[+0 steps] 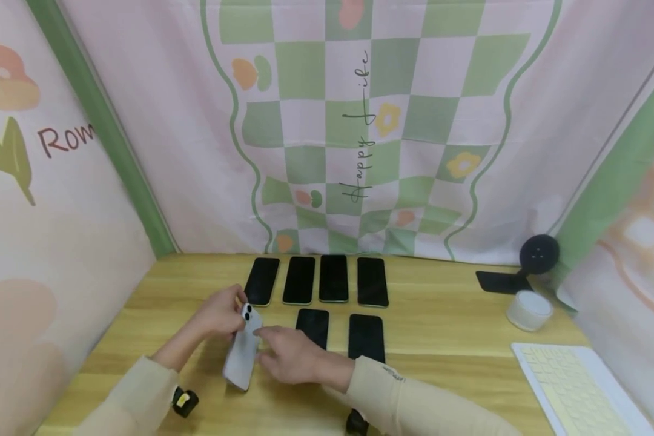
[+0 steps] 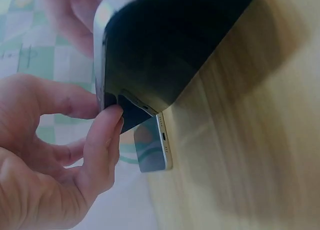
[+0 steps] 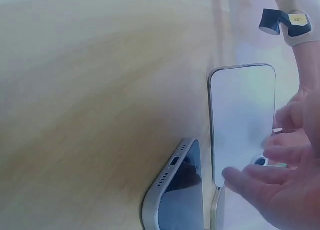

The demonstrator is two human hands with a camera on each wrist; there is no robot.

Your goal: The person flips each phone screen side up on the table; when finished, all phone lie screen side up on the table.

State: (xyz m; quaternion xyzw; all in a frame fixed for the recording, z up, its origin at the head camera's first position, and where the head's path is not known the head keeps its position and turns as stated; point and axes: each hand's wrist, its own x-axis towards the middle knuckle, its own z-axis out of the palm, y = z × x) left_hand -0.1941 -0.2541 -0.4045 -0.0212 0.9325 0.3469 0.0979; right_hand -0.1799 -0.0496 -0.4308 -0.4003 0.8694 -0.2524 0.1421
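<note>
A smartphone with a white back [image 1: 243, 354] is tilted up off the table, its dark screen [image 2: 165, 44] facing the left wrist view. My left hand [image 1: 220, 312] pinches it between thumb and fingers near the camera end. On its other side, my right hand [image 1: 294, 354] reaches in from the right with fingers extended, one fingertip at the white back [image 3: 242, 115]. Just beyond, two phones lie screen up, a left one [image 1: 312, 327] and a right one [image 1: 366, 336] partly covered by my right sleeve. A row of several dark-screened phones [image 1: 300, 280] lies behind them.
To the right are a white keyboard [image 1: 578, 387], a round white container [image 1: 530, 310] and a black stand with a round head [image 1: 539, 254]. A patterned curtain [image 1: 360, 121] hangs along the wooden table's [image 1: 436, 321] back edge. Wrist cameras [image 1: 184, 402] sit on both arms.
</note>
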